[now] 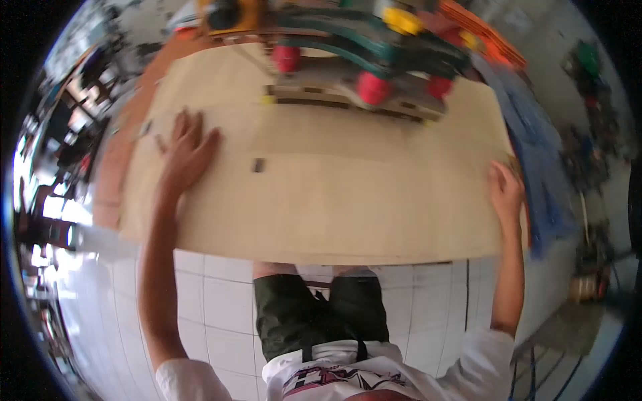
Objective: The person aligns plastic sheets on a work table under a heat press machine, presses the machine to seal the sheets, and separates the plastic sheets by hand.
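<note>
A wide, pale tan board spans the work surface in front of me. My left hand rests on its left part with fingers spread, holding nothing. At the board's right edge, my right hand has its fingers curled around the rim; blur softens the detail there. A small dark rectangular piece lies on the board, to the right of my left hand. Towards the back stands a dark green frame with red, knob-like parts above a light wooden base.
Blue cloth hangs along the right side, beside orange material. A yellow item sits at the back left. White floor tiles show below. Assorted clutter lines the left, and a grey stool-like stand is at lower right.
</note>
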A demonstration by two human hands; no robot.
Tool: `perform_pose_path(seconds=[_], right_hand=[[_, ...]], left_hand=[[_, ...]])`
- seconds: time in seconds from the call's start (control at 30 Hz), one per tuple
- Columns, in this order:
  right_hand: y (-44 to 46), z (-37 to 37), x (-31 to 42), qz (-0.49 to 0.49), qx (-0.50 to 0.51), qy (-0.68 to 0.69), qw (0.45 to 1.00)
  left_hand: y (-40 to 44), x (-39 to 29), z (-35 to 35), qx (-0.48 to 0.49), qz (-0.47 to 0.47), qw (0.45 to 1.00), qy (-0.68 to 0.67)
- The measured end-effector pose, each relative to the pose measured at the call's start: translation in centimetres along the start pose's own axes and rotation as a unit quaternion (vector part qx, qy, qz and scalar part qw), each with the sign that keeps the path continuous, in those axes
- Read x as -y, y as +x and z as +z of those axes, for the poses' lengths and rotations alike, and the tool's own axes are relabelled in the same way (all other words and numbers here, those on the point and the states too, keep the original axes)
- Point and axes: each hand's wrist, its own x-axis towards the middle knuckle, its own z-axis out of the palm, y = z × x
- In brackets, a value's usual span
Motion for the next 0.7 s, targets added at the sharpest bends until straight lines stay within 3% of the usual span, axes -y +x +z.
perform_pose_path(seconds=[0.13,0.2,0.27,0.4,0.7], right_hand=[[-0.5,-0.1,0.5,0.022,0.009,0.039,0.999],[-0.6,0.7,0.0,-0.009,0.002,0.026,1.0],[-0.5,0.8,-0.1,-0.039,-0.006,0.013,0.999],[-1.0,0.6,-0.1,0.015,0.016,0.044,0.999],[-0.8,1.2,-1.9,-0.015,-0.001,0.018,1.0]], left_hand=[[0.3,1.1,-2.1,0.042,-0.044,0.997,-0.036],[0.3,1.0,-1.2,-0.011,0.088,0.996,0.012],[-0.1,-0.6,-0.6,-0.001,0.104,0.995,-0.002],[-0.4,-0.4,0.2,-0.004,0.119,0.993,-0.013],[2.3,6.1,0.9,-0.085,-0.01,0.996,0.012]])
